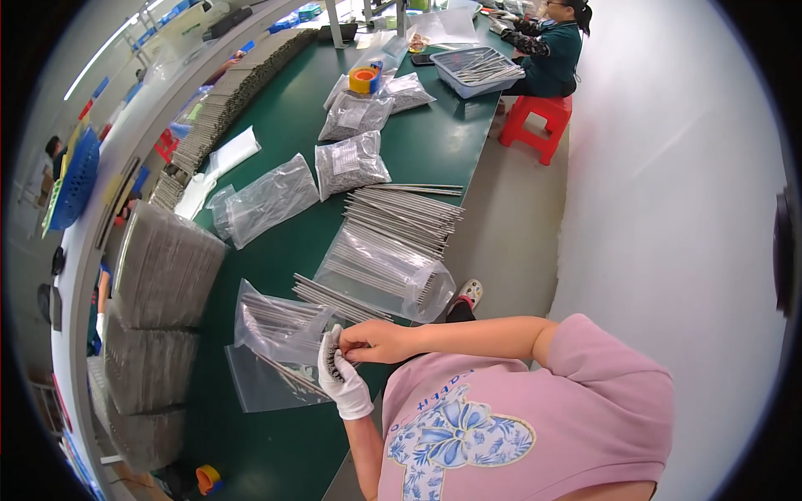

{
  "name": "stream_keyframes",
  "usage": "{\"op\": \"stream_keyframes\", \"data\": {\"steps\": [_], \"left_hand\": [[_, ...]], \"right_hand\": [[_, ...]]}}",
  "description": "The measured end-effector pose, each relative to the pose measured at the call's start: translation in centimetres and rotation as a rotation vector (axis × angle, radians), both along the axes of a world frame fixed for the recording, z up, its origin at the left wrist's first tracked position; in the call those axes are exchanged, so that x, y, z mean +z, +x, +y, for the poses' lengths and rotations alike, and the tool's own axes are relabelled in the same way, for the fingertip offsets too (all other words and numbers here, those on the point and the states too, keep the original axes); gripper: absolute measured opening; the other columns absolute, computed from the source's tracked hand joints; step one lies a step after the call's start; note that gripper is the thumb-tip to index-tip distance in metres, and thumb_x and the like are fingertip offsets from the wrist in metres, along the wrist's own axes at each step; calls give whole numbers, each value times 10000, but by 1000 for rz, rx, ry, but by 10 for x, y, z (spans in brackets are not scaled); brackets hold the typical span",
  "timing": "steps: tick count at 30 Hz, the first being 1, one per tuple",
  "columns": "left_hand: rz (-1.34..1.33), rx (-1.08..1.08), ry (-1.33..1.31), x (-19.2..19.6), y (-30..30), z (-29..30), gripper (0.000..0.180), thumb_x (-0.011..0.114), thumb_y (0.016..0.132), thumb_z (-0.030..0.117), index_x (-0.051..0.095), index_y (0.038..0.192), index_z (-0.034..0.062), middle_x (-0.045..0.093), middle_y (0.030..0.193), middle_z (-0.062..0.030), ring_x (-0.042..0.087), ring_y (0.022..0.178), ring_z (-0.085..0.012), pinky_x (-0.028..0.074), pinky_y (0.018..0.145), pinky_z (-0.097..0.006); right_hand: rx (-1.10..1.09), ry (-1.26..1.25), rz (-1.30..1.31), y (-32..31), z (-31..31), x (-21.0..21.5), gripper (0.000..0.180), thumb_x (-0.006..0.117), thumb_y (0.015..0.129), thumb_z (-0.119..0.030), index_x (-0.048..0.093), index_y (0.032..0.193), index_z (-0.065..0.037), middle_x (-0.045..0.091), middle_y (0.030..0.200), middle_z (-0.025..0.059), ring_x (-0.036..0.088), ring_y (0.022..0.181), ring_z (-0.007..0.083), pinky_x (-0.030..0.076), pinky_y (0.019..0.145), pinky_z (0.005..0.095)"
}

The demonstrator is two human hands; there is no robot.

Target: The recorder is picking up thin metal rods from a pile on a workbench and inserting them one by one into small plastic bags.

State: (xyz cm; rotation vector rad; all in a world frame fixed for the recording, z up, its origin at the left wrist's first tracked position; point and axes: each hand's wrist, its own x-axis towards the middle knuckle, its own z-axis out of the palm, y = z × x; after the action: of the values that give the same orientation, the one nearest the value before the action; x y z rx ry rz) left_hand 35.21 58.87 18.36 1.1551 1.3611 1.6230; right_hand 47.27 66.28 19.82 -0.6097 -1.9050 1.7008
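Left grip (344,377): gloved, clenched around a bundle of metal rods (337,367) over the desk (418,146) edge.
Right grip (373,341): bare, pinching the rods' top ends.
Clear bag (280,326): just beside, holding rods.
Grey tray (476,69): far end, rods inside.

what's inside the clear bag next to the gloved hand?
The clear bag holds a bundle of thin metal rods, seen through the plastic. The gloved left hand grips more rod ends at its mouth, the bare right hand pinching there. Hands hide the bundle's near end.
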Motion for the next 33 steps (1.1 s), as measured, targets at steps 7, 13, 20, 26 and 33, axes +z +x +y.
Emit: {"op": "stream_keyframes", "data": {"steps": [7, 13, 20, 26, 33], "left_hand": [[97, 119, -80, 8, 0, -6, 187, 494, 876, 28, 556, 1037, -43, 608, 1017, -129, 591, 886, -185, 483, 786, -285], [16, 142, -89, 2, -2, -4, 143, 530, 852, 3, 589, 972, -46, 633, 944, -116, 596, 854, -163, 479, 775, -270], [67, 137, -6, 15, 7, 10, 127, 603, 811, 17, 630, 928, -26, 656, 885, -81, 593, 787, -109, 462, 722, -224], [168, 68, 14, 12, 6, 6, 175, 625, 794, 38, 629, 968, 25, 658, 875, -74, 617, 762, -132, 477, 692, -236], [251, 84, 59, 12, 6, 1, 210, 652, 749, 2, 628, 956, 31, 651, 844, -84, 625, 717, -155, 484, 654, -241]], "right_hand": [[20, 42, -56, 0, -3, 9, 126, 571, 797, -88, 551, 896, -11, 602, 830, 104, 588, 770, 213, 452, 683, 308], [-47, 236, -86, 1, -13, -5, 98, 592, 759, -96, 581, 839, -40, 577, 793, 103, 564, 762, 262, 443, 663, 334], [-252, 387, -130, 42, 3, 8, 127, 615, 722, -24, 638, 844, -48, 589, 763, 84, 574, 705, 211, 460, 625, 280], [-335, 395, 40, 27, 10, 54, 100, 605, 744, 26, 617, 836, -11, 623, 770, 101, 595, 652, 184, 463, 608, 244], [-207, 685, -15, 13, 18, 64, 75, 629, 722, -61, 608, 794, -61, 602, 698, 71, 576, 608, 244, 439, 541, 314]]}}
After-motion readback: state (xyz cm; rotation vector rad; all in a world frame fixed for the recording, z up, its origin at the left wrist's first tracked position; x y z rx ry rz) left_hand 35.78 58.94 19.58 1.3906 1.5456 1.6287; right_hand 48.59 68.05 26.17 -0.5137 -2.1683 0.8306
